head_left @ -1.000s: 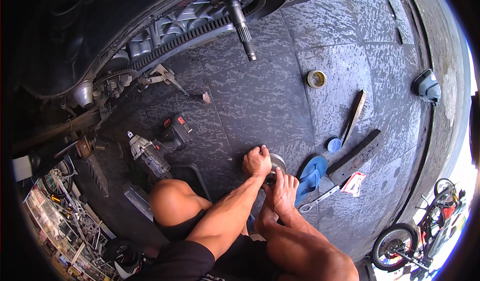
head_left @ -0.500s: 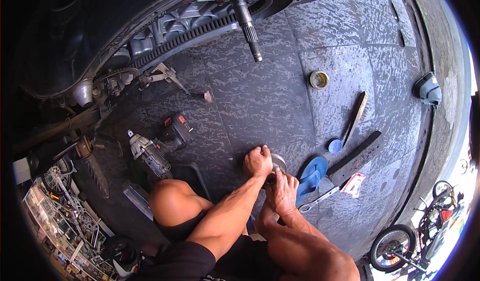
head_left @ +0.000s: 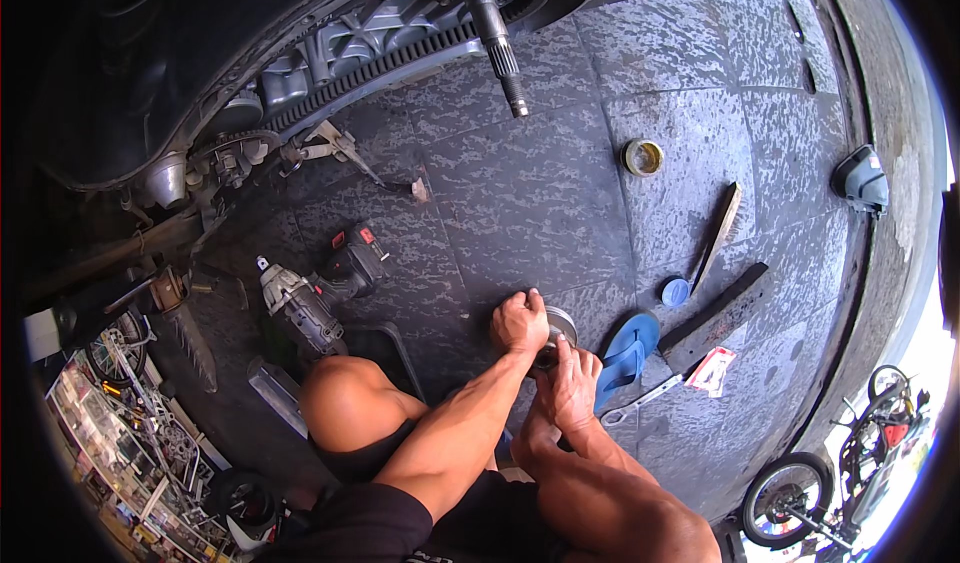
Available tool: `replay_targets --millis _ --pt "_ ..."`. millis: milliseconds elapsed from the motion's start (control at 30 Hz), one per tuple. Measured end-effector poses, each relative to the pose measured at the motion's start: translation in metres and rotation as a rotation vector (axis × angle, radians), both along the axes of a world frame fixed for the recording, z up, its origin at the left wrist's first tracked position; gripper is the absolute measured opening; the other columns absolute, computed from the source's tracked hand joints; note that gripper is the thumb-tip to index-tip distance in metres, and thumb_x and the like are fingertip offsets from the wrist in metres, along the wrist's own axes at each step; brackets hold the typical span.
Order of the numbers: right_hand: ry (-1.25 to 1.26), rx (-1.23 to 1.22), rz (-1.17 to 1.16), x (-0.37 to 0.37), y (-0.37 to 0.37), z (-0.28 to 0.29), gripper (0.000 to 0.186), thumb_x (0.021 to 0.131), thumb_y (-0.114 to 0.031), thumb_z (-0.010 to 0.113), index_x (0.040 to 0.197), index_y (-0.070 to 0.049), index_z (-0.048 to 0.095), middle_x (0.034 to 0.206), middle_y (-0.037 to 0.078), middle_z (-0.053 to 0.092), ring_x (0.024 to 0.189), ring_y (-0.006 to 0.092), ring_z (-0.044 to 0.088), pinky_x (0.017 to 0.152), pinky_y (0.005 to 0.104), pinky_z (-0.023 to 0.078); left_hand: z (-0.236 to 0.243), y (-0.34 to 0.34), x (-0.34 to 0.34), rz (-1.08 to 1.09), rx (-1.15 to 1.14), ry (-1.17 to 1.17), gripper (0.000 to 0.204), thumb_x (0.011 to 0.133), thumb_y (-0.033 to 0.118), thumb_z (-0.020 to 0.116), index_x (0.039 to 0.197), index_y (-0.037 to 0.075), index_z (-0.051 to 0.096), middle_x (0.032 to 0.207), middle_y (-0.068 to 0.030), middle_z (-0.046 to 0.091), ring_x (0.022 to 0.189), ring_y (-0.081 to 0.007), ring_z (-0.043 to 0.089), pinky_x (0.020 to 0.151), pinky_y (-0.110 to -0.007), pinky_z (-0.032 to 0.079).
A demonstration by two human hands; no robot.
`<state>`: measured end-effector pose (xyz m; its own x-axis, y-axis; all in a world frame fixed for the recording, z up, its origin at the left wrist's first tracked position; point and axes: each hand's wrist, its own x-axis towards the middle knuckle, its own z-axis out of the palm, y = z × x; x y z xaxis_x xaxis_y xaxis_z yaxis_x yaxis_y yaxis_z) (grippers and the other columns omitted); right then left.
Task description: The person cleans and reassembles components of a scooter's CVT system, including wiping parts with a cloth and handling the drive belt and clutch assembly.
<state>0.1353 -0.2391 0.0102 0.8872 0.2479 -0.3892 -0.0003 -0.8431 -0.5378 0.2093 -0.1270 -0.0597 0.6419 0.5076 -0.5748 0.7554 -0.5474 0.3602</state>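
Low in the middle, just above the floor, a round metal pulley-like part (head_left: 563, 321) with a pale rim sits between my two hands. My left hand (head_left: 520, 323) is closed against its left side, with the thumb pointing up. From below, my right hand (head_left: 574, 375) grips the part near its dark centre, fingers folded over it. Most of the part is hidden behind my fingers. My bent knee (head_left: 350, 403) is left of my left forearm. Beside my right hand lies a blue flip-flop (head_left: 630, 348).
A scooter engine with a toothed belt (head_left: 380, 78) and a projecting splined shaft (head_left: 496, 48) overhangs the far side. On the floor lie an impact wrench (head_left: 305, 308), an open tin (head_left: 642, 158), a wire brush (head_left: 718, 238), a blue lid (head_left: 675, 291) and a spanner (head_left: 645, 400).
Both hands keep their hold on the metal part, with hardly any movement. The surroundings have shifted slightly in the picture as the view turned a little.
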Motion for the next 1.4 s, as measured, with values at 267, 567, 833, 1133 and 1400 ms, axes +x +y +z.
replay_targets --millis 267,567,833,1133,1400 --pt "-0.056 0.002 0.001 0.001 -0.001 0.001 0.086 0.071 -0.025 0.080 0.143 0.002 0.041 0.116 0.016 0.059 0.109 0.0354 0.053 0.099 0.0512 0.036 -0.004 0.000 -0.003 -0.004 0.010 -0.033 0.041 0.092 0.038 0.056 0.070 0.004 0.066 0.075 -0.0179 0.069 0.076 -0.0447 0.064 0.072 -0.054 0.048" --pt "-0.026 0.020 0.010 0.006 0.000 0.003 0.080 0.074 -0.021 0.077 0.142 0.003 0.041 0.116 0.016 0.059 0.110 0.0359 0.053 0.099 0.0515 0.036 0.001 0.000 -0.001 0.007 0.012 -0.017 0.042 0.092 0.038 0.056 0.069 0.004 0.066 0.075 -0.0184 0.069 0.076 -0.0445 0.065 0.071 -0.054 0.049" --pt "-0.012 0.073 0.009 0.008 0.000 0.005 0.082 0.074 -0.014 0.076 0.145 0.002 0.039 0.115 0.016 0.060 0.107 0.0343 0.055 0.099 0.0495 0.038 0.004 0.002 0.004 -0.004 -0.009 0.079 0.038 0.091 0.038 0.056 0.074 0.007 0.069 0.081 -0.0166 0.071 0.079 -0.0428 0.067 0.073 -0.053 0.052" --pt "-0.007 0.033 0.033 0.006 0.003 0.001 0.081 0.077 -0.024 0.076 0.144 0.004 0.039 0.115 0.020 0.058 0.106 0.0366 0.055 0.099 0.0514 0.038 0.000 0.001 0.000 0.006 -0.002 0.006 0.042 0.092 0.038 0.056 0.070 0.004 0.066 0.076 -0.0171 0.070 0.076 -0.0441 0.065 0.072 -0.054 0.049" --pt "-0.112 -0.108 -0.057 0.000 0.011 -0.004 0.085 0.073 -0.035 0.082 0.138 0.002 0.041 0.107 0.014 0.060 0.099 0.0329 0.055 0.094 0.0496 0.038 0.000 0.001 0.000 0.017 -0.014 0.010 0.042 0.093 0.037 0.056 0.069 0.004 0.066 0.075 -0.0169 0.069 0.076 -0.0441 0.065 0.072 -0.054 0.049"
